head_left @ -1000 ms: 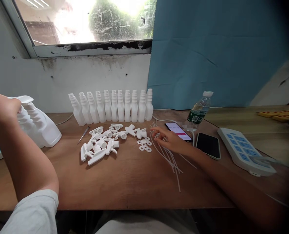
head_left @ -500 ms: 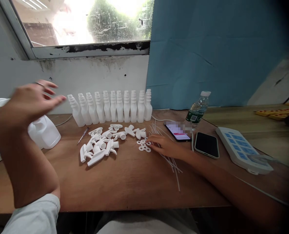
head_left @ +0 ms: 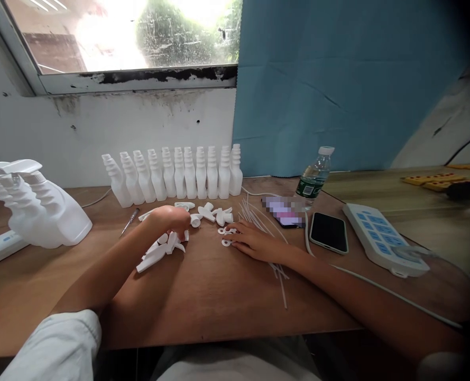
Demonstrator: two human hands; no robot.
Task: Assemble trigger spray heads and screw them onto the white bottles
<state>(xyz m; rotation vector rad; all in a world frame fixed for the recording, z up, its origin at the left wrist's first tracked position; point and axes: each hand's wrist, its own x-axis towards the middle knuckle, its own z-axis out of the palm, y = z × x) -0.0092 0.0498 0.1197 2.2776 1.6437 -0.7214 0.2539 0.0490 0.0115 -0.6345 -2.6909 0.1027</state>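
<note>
On the brown wooden counter (head_left: 219, 296), left hand (head_left: 171, 218) now lowered from mid-air onto the pile of white plastic trigger sprayer heads (head_left: 161, 251), fingers curled around one; right hand (head_left: 252, 241) drawn nearer, fingers flat, loosely open, touching small white plastic washers (head_left: 226, 237).

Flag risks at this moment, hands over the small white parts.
1. The left hand reaches into the loose pile of trigger heads; a sweep could scatter them or tip the row of bottles just behind.
2. The right hand rests on thin tubes beside the small washers; light parts could get dragged toward the table edge.
3. A water bottle stands next to two phones; a knock could spill on them.
</note>
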